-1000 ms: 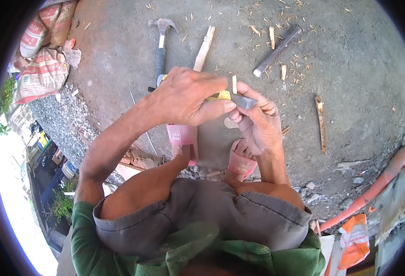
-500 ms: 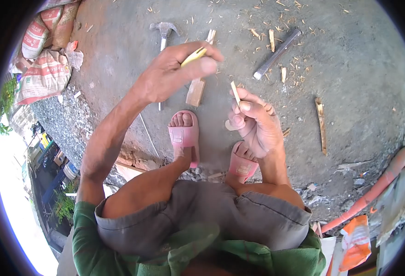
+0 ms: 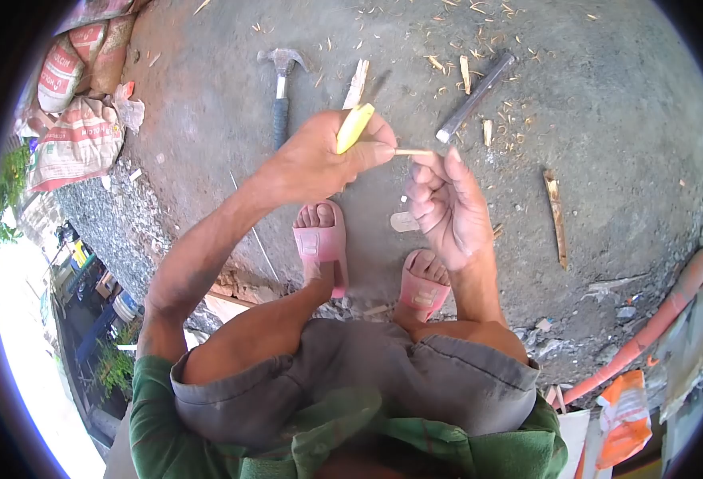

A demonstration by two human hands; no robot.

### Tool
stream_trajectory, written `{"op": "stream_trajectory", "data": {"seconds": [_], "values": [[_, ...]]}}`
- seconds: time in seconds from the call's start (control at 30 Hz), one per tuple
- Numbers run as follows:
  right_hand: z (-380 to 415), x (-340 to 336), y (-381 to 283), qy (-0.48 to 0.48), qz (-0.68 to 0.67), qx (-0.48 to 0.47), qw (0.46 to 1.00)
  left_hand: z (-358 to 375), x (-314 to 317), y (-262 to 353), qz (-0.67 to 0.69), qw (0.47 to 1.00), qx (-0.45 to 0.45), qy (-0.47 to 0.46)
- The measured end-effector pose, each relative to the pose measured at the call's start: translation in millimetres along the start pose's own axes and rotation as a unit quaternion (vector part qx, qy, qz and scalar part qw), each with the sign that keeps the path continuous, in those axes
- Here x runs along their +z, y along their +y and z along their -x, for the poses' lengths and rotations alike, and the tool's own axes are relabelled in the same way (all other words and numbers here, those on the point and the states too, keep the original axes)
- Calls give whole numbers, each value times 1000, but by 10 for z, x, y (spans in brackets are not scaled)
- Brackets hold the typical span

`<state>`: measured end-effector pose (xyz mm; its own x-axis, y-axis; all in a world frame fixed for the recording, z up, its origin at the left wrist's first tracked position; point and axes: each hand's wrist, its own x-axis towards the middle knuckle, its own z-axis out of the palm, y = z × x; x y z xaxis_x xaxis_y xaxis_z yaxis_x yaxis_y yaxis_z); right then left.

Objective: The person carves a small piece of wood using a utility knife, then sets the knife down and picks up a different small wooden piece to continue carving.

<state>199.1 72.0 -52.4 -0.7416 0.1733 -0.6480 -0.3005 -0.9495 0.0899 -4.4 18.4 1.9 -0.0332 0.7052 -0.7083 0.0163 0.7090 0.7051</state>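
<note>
Your left hand [image 3: 319, 160] has swung across to your right hand [image 3: 451, 211], and the wood sliver [image 3: 413, 152], upright in the right fingertips half a second ago, now lies level between the two hands. Your left thumb and a fingertip are closed on its near end, while the rest of that hand keeps the yellow-handled knife [image 3: 354, 128] tucked in. Its blurred blade points forward, away from your body, which seems to be why you can pinch the wood without setting the knife down. Your right hand is partly open, fingers loosely curled and thumb raised; the sliver's other end reaches its fingertips, but I can't tell whether they grip it.

Your pink slides [image 3: 319, 242] stand apart beneath you, presumably for a steady base, leaving your hands room out front. On the ground ahead, the claw hammer [image 3: 282, 72] and the split wood piece [image 3: 357, 84] lie beyond your left hand, and the dark bar [image 3: 479, 96] beyond your right, among curled shavings [image 3: 512, 137], likely laid off to keep your working space free.
</note>
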Motion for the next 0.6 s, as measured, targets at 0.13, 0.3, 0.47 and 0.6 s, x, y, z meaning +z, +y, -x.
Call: {"op": "stream_trajectory", "data": {"seconds": [0.13,0.3,0.47,0.6], "values": [[-20,193,245,64,85,-96,990,55,211,-193,326,942,-68,32],[-100,31,342,8,65,-114,991,162,409,-279,415,906,-76,27],[-55,95,264,4,99,-144,985,158,393,-208,355,932,-71,13],[-8,119,177,40,93,-117,988,172,273,-135,39,997,28,52]]}}
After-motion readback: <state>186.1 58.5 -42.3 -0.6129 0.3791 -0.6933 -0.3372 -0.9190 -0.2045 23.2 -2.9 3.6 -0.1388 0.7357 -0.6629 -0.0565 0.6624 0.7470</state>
